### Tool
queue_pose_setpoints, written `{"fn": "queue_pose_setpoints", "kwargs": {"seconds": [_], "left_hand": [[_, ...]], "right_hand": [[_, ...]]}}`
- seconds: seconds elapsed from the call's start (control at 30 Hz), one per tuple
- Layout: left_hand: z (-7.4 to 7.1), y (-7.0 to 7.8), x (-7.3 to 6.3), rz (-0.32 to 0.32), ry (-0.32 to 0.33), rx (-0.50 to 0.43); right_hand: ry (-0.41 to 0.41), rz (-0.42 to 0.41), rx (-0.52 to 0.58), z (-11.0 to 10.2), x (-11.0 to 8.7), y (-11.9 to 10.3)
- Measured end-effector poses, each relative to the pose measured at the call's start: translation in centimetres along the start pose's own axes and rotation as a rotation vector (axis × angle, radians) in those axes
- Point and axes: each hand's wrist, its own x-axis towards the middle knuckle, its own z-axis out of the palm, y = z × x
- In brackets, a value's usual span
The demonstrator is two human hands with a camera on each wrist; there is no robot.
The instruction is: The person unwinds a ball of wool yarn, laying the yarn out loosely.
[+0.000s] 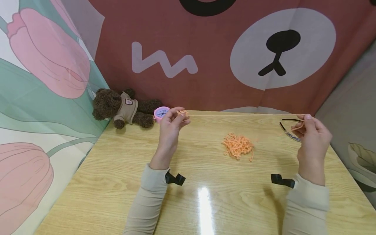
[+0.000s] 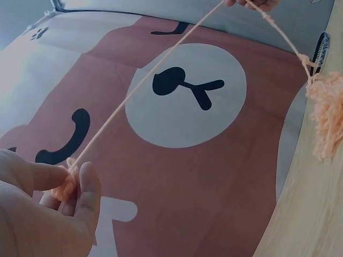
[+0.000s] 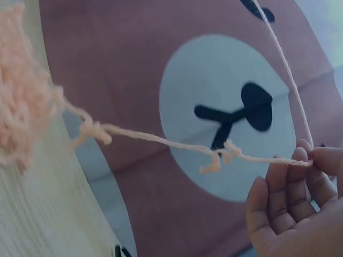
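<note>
A strand of orange yarn runs taut and nearly level between the two raised hands. The left hand pinches one end, where a small wound bundle of yarn sits between thumb and fingers. At the other end, the right hand pinches the strand between thumb and forefinger. From the right fingers a knotted length of yarn hangs down toward the tangled orange yarn pile, which lies on the table between and below the hands.
A brown teddy bear in a beige shirt lies at the back left of the wooden table. Next to it stands a pink alarm clock, partly behind the left hand. A dark headband-like loop lies behind the right hand.
</note>
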Motion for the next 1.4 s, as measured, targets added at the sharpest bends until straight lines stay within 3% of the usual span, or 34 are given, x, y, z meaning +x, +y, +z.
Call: {"fn": "queue_pose_setpoints", "kwargs": {"seconds": [0.2, 0.37, 0.57, 0.7, 0.8, 0.9, 1.0, 1.07, 1.17, 1.27, 1.33, 1.4], "left_hand": [[-0.1, 0.0, 0.2, 0.024, 0.022, -0.026], [-0.4, 0.3, 0.3, 0.03, 0.027, -0.026], [-1.2, 0.8, 0.6, 0.046, 0.075, -0.105], [-1.1, 1.0, 0.5, 0.037, 0.057, -0.113], [-0.6, 0.7, 0.2, 0.003, -0.016, -0.053], [-0.1, 0.3, -0.2, -0.033, -0.09, 0.005], [0.3, -0.2, -0.5, -0.071, -0.159, 0.062], [0.6, -0.5, -0.8, -0.089, -0.209, 0.114], [1.1, -0.8, -1.2, -0.114, -0.296, 0.19], [1.6, -1.0, -1.6, -0.124, -0.375, 0.25], [1.8, -1.2, -1.8, -0.127, -0.407, 0.276], [2.0, -1.2, -1.9, -0.124, -0.42, 0.293]], "right_hand": [[0.122, 0.009, 0.106, -2.4, 0.8, -0.8], [0.217, 0.015, 0.12, -4.0, 1.3, -1.1], [0.305, 0.063, 0.06, -4.6, 1.9, -1.5], [0.274, 0.142, -0.13, -4.2, 2.1, -1.4], [0.181, 0.158, -0.32, -2.9, 1.9, -0.5], [0.04, 0.07, -0.525, -0.8, 1.1, 1.2], [-0.17, -0.052, -0.745, 1.9, -0.5, 3.0], [-0.359, -0.131, -0.827, 3.8, -1.9, 4.1], [-0.674, -0.148, -0.818, 6.4, -4.4, 5.2], [-0.947, -0.075, -0.769, 8.4, -6.8, 5.8], [-1.05, -0.032, -0.766, 9.3, -8.0, 6.1], [-1.071, -0.014, -0.771, 9.7, -8.8, 6.1]]}}
